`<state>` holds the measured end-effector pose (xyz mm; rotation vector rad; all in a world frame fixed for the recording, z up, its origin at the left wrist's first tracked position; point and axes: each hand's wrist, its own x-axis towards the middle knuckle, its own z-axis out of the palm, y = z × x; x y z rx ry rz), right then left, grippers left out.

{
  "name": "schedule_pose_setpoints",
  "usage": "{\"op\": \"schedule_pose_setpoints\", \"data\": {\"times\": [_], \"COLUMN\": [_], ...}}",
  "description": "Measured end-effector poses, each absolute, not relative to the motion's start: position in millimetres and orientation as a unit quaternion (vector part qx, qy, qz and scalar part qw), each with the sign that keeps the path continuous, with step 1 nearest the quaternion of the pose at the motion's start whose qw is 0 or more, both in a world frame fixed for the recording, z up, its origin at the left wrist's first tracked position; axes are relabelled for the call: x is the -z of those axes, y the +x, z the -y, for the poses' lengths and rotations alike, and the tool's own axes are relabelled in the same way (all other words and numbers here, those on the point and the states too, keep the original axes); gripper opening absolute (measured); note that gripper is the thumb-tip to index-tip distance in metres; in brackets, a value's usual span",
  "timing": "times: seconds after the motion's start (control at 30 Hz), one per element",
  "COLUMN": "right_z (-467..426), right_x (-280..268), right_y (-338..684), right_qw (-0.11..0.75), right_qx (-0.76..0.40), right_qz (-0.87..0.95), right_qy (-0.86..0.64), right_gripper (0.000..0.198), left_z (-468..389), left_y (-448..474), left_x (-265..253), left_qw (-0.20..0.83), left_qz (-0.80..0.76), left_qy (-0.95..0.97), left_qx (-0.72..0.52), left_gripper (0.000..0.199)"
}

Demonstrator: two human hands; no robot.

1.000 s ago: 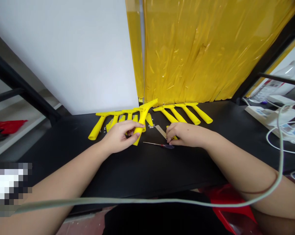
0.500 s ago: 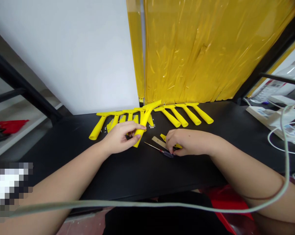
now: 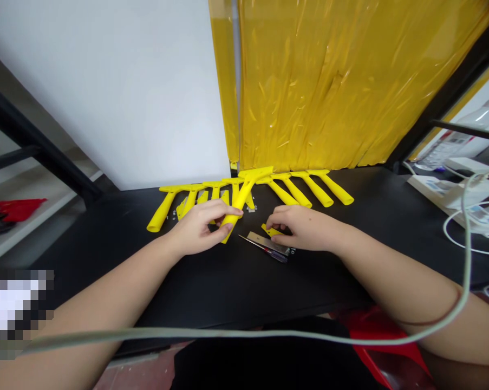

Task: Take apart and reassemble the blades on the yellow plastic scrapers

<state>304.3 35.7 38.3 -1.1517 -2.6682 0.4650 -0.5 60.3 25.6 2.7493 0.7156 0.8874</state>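
Observation:
My left hand point(image 3: 207, 225) is closed around the tube of a yellow T-shaped handle point(image 3: 244, 196), its flat head tilted up and away from me. My right hand point(image 3: 297, 225) has its fingers curled on a small flat yellow plastic plate point(image 3: 271, 231), partly hidden under them. Just below that hand lie a thin metal blade point(image 3: 260, 240) and a screwdriver point(image 3: 274, 254) with a dark translucent grip, its tip toward the left hand. Tiny screws point(image 3: 293, 251) are beside the blade's right end.
More yellow T-shaped handles point(image 3: 322, 194) line the back of the black table point(image 3: 228, 287), with small plates and screws among the left ones. A pale cable point(image 3: 268, 335) crosses in front of me. Power strips point(image 3: 447, 197) and a plastic bottle point(image 3: 455, 141) are at the right.
My right hand has shifted slightly left and away from me with the yellow plate, uncovering more of the blade. The handle in my left hand has turned a little, its head moving right.

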Motion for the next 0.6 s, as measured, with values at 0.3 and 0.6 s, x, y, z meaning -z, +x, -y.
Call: {"op": "schedule_pose_setpoints", "data": {"times": [0.3, 0.6], "right_z": [-41.4, -27.7], "right_x": [-27.3, -36.6], "right_y": [303.6, 292.7], "right_qw": [0.098, 0.095], "right_qx": [-0.123, -0.125], "right_qz": [0.897, 0.925], "right_qy": [-0.413, -0.345], "right_gripper": [0.025, 0.010], "left_z": [-60.7, -61.2], "left_y": [0.6, 0.7], "left_x": [-26.7, -26.5], "left_qw": [0.080, 0.070], "left_qz": [-0.254, -0.264], "left_qy": [0.917, 0.910], "left_qx": [-0.298, -0.312], "left_gripper": [0.031, 0.030]}}
